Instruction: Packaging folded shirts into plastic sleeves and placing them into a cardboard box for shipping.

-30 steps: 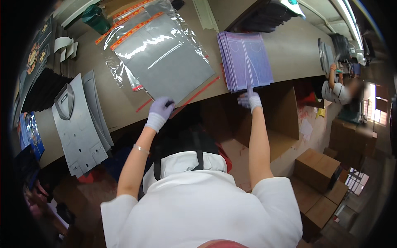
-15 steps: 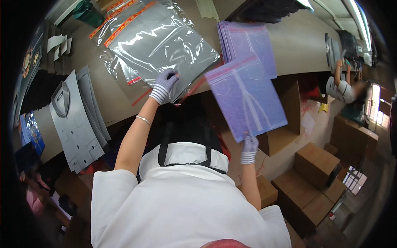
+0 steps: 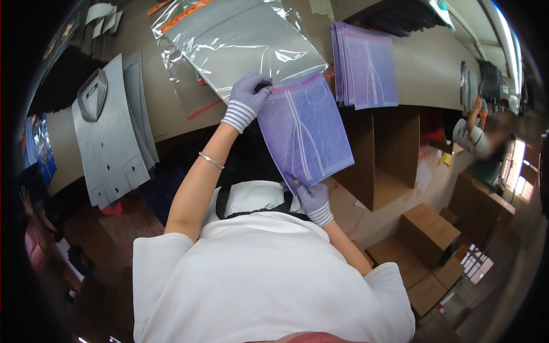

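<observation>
A flat blue-purple sheet [image 3: 309,126], printed like a pair of trousers with a pink waistband, slants in front of me off the table's near edge. My right hand [image 3: 313,201], in a lilac knit glove with a striped cuff, grips its lower edge. At the sheet's upper left corner, my left hand [image 3: 247,98], gloved alike, has its fingers closed on it; the exact hold is partly hidden. Just beyond lies a clear plastic bag [image 3: 246,43] with a grey sheet inside and a red-and-yellow strip along its top.
A stack of matching purple sheets [image 3: 366,66] sits right of the bag. Grey shirt-shaped sheets [image 3: 111,137] overhang the table edge at left. Below the table on the right stand an open cardboard box [image 3: 394,154] and several closed cartons [image 3: 426,231]. Another person [image 3: 480,137] works at far right.
My right hand has brought the purple sheet left and closer to my body. My left hand has gone from the plastic bag's near edge to the sheet's upper corner. The view has shifted slightly.
</observation>
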Tool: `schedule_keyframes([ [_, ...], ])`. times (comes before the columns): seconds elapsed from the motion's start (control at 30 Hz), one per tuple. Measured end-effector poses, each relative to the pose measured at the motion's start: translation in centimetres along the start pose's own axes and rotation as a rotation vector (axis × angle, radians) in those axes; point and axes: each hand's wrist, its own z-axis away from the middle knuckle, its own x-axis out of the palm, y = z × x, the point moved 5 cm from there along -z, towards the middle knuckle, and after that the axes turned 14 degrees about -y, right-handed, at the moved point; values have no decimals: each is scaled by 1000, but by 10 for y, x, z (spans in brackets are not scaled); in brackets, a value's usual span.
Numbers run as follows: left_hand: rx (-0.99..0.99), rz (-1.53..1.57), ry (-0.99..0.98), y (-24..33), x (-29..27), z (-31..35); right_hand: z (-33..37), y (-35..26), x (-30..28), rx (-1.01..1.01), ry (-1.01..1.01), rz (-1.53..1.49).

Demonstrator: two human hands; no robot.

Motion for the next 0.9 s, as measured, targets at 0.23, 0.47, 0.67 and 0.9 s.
schedule_keyframes([
  [0.23,46,123,25,6,-13,24,-29,21,13,218,-136,-1073],
  [0.47,35,95,-132,30,-16,63,-184,-37,25,-275,-442,-701],
  [0.67,-92,75,-61,-73,-8,61,-231,21,46,-90,-519,-396],
  [0.9,-543,702,94,-183,-23,154,-166,34,55,-278,-299,423],
])
